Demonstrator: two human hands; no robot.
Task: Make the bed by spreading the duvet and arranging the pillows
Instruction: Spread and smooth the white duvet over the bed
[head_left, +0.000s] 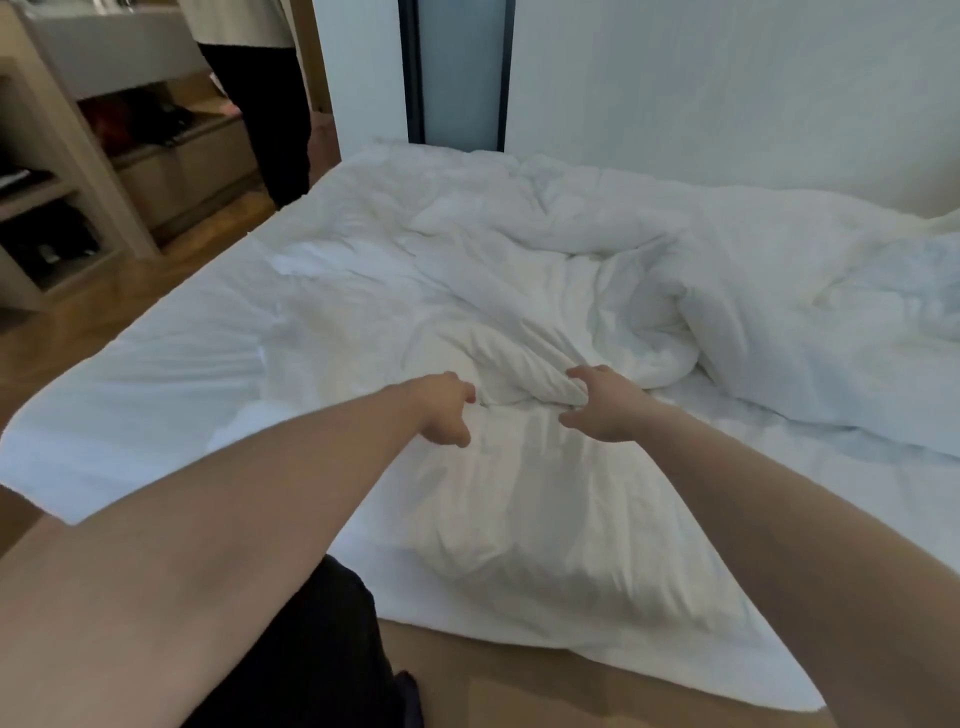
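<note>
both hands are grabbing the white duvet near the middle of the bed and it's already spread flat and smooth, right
Not quite. Both the left hand and the right hand do grip the white duvet, but the head view shows it bunched and rumpled in folds across the bed, not spread flat.

The flat sheet (156, 374) is lying open across the left of the bed, leaving free passage there. The bunched duvet (649, 291) is piling up across the far and right side, blocking that way. A pillow (530, 519) is filling the near middle, between both arms.
</note>
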